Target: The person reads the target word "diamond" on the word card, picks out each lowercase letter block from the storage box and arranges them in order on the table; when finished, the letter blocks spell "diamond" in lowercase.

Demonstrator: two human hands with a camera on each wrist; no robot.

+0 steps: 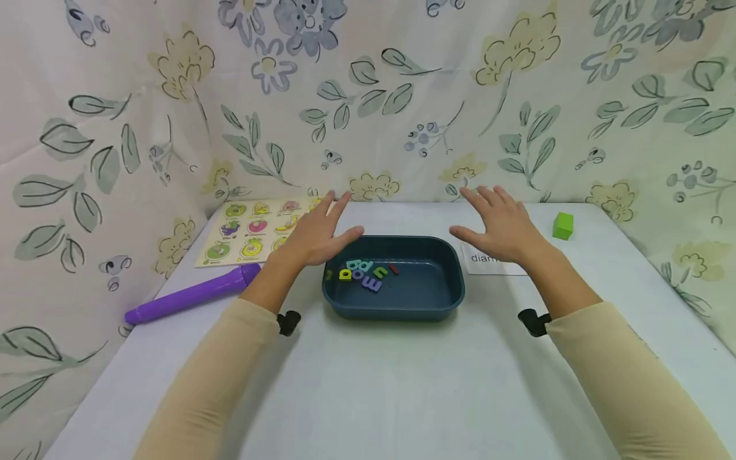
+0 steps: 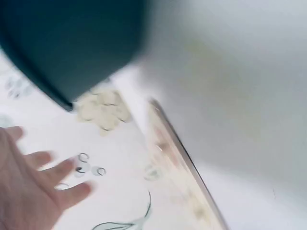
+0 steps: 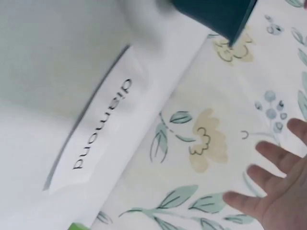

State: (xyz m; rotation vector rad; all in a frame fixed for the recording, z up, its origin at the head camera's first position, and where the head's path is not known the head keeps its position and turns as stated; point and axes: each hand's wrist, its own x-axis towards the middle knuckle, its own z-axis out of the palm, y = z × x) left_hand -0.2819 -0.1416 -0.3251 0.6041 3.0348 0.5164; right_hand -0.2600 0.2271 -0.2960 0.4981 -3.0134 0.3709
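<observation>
Both hands are raised on either side of a dark teal tray (image 1: 402, 314), fingers spread and nothing held. My left hand (image 1: 319, 236) is by the tray's left end, close to a board with fruit pictures (image 1: 241, 225). My right hand (image 1: 501, 229) is above a white card (image 1: 489, 266), covering part of its printing; the right wrist view shows the card (image 3: 96, 129) reads "diamond". Several small letters lie in the tray's left half, among them a purple m (image 1: 371, 283), a green n (image 1: 381, 273), a yellow letter (image 1: 345, 275) and a red piece (image 1: 393, 269).
A purple tapered stick (image 1: 195, 294) lies at the left, its thick end near the left forearm. At the back right stands a green block (image 1: 563, 225). A floral cloth (image 1: 368, 147) hangs behind the white table (image 1: 397, 383). Black straps with small mounts circle both wrists.
</observation>
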